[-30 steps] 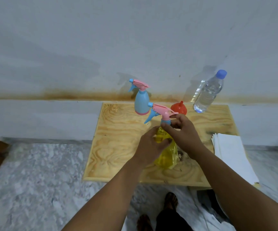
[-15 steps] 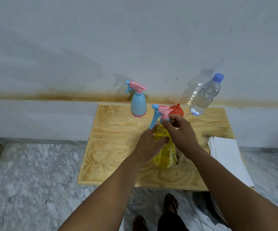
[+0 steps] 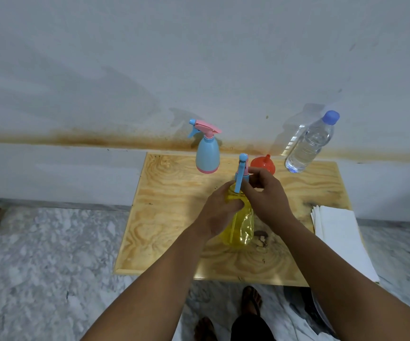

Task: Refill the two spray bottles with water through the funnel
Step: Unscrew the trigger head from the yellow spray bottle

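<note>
A yellow spray bottle (image 3: 242,225) stands mid-table on the wooden table (image 3: 172,217). My left hand (image 3: 219,212) grips its upper body. My right hand (image 3: 266,195) pinches the collar of its pink and blue spray head (image 3: 242,168), whose trigger points toward me. A blue spray bottle (image 3: 207,155) with a pink head stands at the back edge. An orange funnel (image 3: 264,163) lies mouth down behind my right hand. A clear water bottle (image 3: 308,143) with a blue cap leans against the wall at the back right.
A stack of white paper (image 3: 339,235) overhangs the table's right edge. A grey wall with a brown stain runs close behind the table. Marble floor surrounds it, and my feet (image 3: 250,301) show below the front edge.
The yellow bottle's spray head has turned: its nozzle pointed left a second ago and the trigger now faces me. My right hand twisted with it; the left kept its grip.
</note>
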